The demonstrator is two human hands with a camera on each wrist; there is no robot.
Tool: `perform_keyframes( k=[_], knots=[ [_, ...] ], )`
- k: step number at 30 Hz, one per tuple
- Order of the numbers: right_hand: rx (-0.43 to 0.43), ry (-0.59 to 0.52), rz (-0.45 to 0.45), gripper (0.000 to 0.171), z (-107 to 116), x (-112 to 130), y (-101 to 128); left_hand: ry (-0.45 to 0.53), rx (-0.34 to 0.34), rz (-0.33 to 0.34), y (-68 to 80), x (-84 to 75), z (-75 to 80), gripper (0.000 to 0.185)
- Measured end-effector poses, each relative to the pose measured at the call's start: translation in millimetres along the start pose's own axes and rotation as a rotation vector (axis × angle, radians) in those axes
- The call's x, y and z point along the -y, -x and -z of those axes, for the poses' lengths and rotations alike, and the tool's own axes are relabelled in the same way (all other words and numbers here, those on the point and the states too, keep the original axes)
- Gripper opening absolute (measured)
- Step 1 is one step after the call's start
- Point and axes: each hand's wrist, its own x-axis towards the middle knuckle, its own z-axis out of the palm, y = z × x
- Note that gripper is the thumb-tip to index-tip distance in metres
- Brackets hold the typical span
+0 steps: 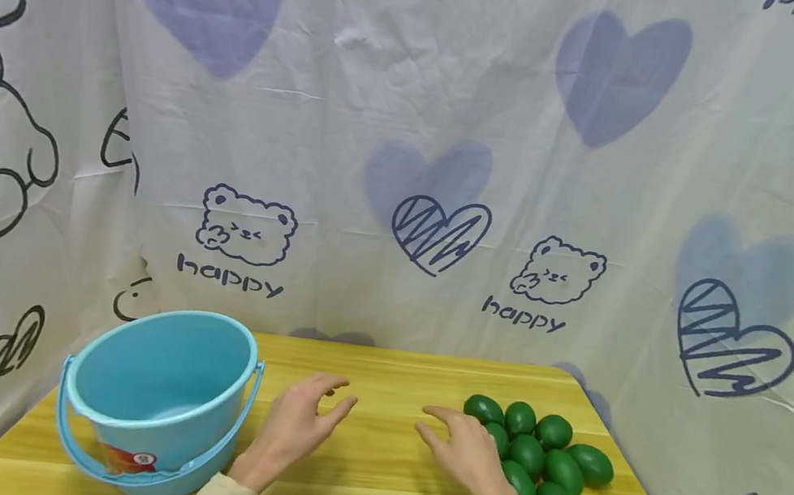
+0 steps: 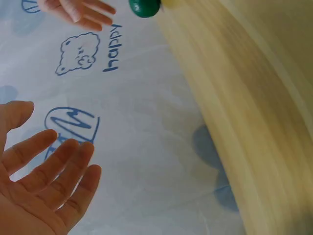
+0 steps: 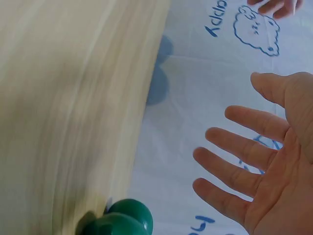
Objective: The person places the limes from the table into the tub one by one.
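My left hand (image 1: 296, 424) hovers over the table just right of a light blue bucket (image 1: 151, 432). Its fingers are relaxed and spread, and the palm (image 2: 34, 196) holds nothing in the left wrist view. Facing it across a gap is my right hand (image 1: 465, 455), also with loose, parted fingers and nothing in its grasp. Close to the right of that hand lie several dark green, smooth egg-shaped fruits (image 1: 528, 456), grouped together; the hand and forearm partly cover some of them. In the right wrist view, green fruits (image 3: 128, 218) show at the bottom, below the fingers.
The wood-grain table (image 1: 371, 473) is backed by a pale cloth (image 1: 349, 152) printed with hearts and bears, and the cloth also hangs at both sides. The bucket stands upright at the table's left, its handle (image 1: 75, 452) hanging down in front.
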Motion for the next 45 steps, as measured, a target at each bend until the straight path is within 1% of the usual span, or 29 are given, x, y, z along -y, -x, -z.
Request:
perform_keyframes(
  k=[2, 4, 6, 10, 12, 14, 17, 21, 23, 26, 32, 34, 40, 43, 45],
  knots=[
    [0.001, -0.019, -0.029, 0.046, 3.3, -3.9, 0.9, 0.003, -0.047, -0.018, 1.4, -1.4, 4.8, 0.026],
    [-0.003, -0.037, -0.053, 0.046, 7.2, -7.8, 1.9, 0.006, -0.101, -0.057, 3.1, -1.7, 10.5, 0.023],
    [-0.008, -0.049, -0.072, 0.045, 11.5, -11.8, 2.4, 0.007, -0.168, -0.118, 5.0, -0.5, 16.8, 0.02],
    [-0.02, -0.073, -0.111, 0.046, 22.9, -18.7, 3.8, 0.003, -0.322, -0.269, 7.8, 5.1, 29.0, 0.016],
    [-0.029, -0.071, -0.12, 0.048, 29.0, -22.5, 5.1, -0.008, -0.376, -0.324, 9.4, 7.1, 35.3, 0.015],
    [-0.038, -0.065, -0.128, 0.05, 34.6, -26.5, 6.5, -0.021, -0.412, -0.359, 11.3, 8.6, 41.7, 0.012],
    [-0.036, -0.057, -0.147, 0.056, 41.6, -34.0, 9.1, -0.041, -0.438, -0.402, 14.3, 9.7, 51.7, 0.012],
    [-0.02, -0.063, -0.18, 0.061, 49.8, -45.1, 11.9, -0.074, -0.469, -0.455, 18.2, 12.6, 65.6, 0.025],
    [-0.015, -0.057, -0.191, 0.063, 54.1, -51.1, 13.1, -0.1, -0.484, -0.461, 20.6, 15.6, 73.0, 0.033],
    [-0.015, -0.033, -0.209, 0.066, 61.0, -60.7, 15.2, -0.125, -0.506, -0.446, 24.4, 22.1, 84.4, 0.04],
    [0.008, -0.002, -0.251, 0.068, 70.6, -80.8, 21.5, -0.126, -0.556, -0.386, 35.7, 40.9, 102.8, 0.039],
    [0.021, 0.004, -0.257, 0.069, 72.6, -87.1, 23.4, -0.133, -0.569, -0.375, 40.1, 47.5, 106.7, 0.04],
    [0.048, -0.007, -0.28, 0.072, 79.9, -106.1, 25.4, -0.175, -0.602, -0.383, 49.9, 64.5, 115.2, 0.045],
    [0.046, -0.02, -0.294, 0.072, 83.2, -116.5, 25.8, -0.201, -0.604, -0.368, 54.5, 70.9, 118.8, 0.047],
    [0.035, -0.028, -0.298, 0.069, 85.1, -123.4, 26.9, -0.207, -0.611, -0.364, 57.3, 74.8, 120.6, 0.048]
  ],
)
